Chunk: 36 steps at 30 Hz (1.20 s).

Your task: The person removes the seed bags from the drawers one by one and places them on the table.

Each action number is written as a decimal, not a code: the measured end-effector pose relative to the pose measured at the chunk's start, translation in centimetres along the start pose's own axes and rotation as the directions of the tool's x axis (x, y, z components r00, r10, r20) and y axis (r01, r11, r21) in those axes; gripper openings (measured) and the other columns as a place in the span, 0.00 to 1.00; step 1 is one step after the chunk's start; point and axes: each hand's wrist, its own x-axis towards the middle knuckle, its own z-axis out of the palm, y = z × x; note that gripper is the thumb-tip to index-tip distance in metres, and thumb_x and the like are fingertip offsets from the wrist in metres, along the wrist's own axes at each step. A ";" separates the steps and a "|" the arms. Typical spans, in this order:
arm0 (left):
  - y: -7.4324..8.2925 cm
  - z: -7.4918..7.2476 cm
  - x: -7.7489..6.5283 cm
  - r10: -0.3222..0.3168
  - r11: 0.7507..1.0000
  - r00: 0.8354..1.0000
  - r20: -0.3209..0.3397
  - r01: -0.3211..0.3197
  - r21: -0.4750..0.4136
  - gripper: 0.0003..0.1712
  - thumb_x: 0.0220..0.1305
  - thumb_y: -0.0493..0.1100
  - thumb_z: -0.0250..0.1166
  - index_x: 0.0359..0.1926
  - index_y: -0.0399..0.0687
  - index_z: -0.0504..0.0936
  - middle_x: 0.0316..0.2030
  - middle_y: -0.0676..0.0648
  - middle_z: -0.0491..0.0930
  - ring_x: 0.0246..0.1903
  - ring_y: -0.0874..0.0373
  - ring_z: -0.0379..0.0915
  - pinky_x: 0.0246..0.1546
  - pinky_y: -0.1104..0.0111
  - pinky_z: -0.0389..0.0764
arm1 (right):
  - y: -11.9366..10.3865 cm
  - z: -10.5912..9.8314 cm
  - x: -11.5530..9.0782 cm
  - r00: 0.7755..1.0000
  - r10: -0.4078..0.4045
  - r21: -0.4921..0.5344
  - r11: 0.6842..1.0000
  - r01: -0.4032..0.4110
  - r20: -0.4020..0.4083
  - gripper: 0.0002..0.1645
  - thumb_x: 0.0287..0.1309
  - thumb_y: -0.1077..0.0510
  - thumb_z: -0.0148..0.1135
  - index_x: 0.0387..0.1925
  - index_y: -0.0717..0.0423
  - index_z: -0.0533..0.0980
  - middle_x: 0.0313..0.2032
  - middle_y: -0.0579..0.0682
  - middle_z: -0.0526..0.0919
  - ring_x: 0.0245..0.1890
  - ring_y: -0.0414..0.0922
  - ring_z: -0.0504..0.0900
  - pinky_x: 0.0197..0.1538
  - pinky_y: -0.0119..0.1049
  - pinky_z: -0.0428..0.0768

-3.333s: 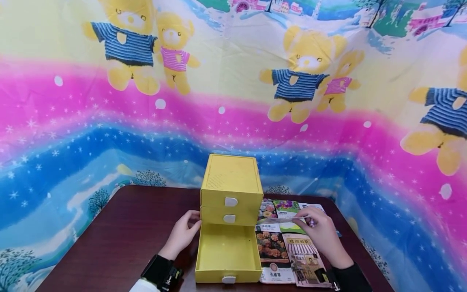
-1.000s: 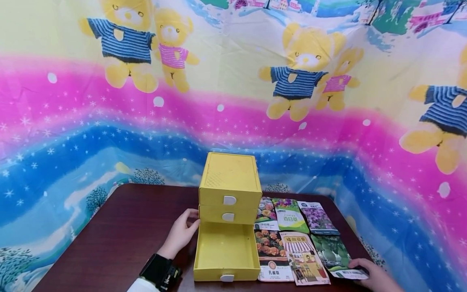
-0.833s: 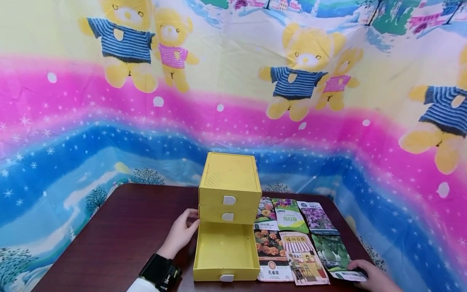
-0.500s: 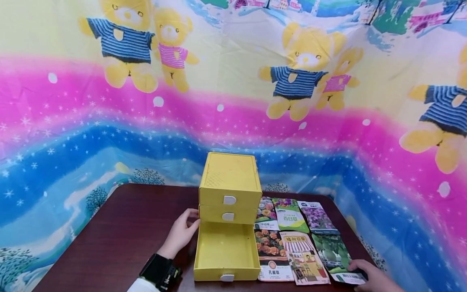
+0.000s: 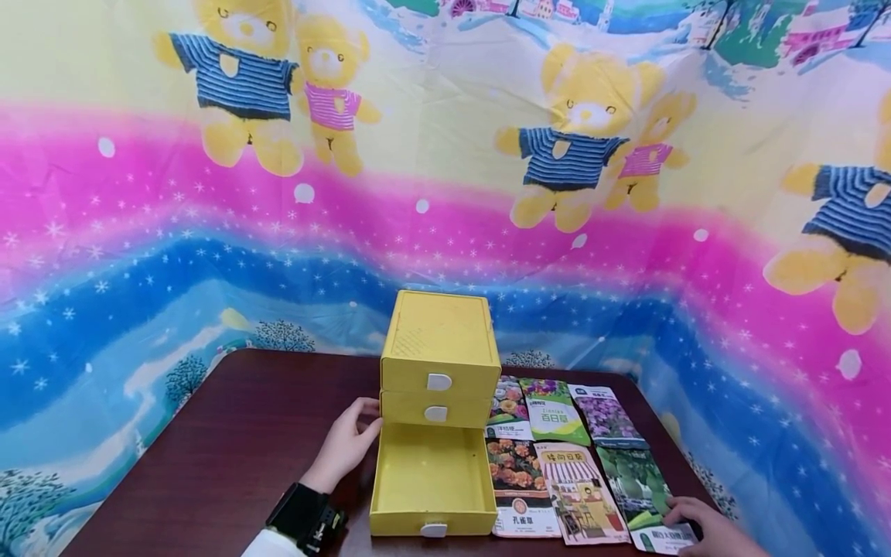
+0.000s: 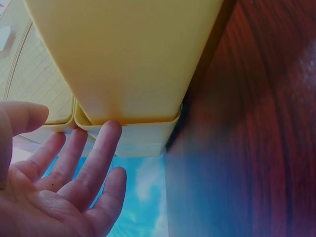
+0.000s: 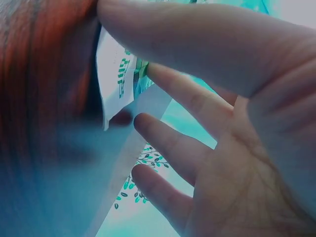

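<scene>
A yellow drawer unit stands in the middle of the table, its bottom drawer pulled out with nothing in it. My left hand rests beside the unit's left side; in the left wrist view its loosely spread fingertips meet the yellow wall. At the front right, my right hand touches the lower right edge of a green seed packet picturing pale gourds. The right wrist view shows straight, spread fingers, with thumb and index finger at the packet's white end.
Other seed packets lie flat right of the unit: a mixed-flower one, a green zinnia one, a purple-flower one, an orange-flower one and a shopfront one. A printed cloth hangs behind the table.
Earlier my right hand held a thin packet edge-on above the others. Since then it moved to the front right, where the gourd packet's lower end has shifted slightly left and nearer. The left hand stayed.
</scene>
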 end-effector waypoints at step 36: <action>1.4 -0.8 -2.1 0.052 0.985 0.994 0.094 -0.066 0.157 0.26 0.70 0.43 0.66 0.65 0.39 0.73 0.58 0.41 0.75 0.40 0.60 0.78 0.38 0.67 0.80 | -17.8 1.3 3.7 0.848 -0.175 -0.367 0.930 -0.025 -0.501 0.12 0.59 0.56 0.73 0.41 0.35 0.83 0.45 0.37 0.84 0.44 0.41 0.85 0.42 0.37 0.84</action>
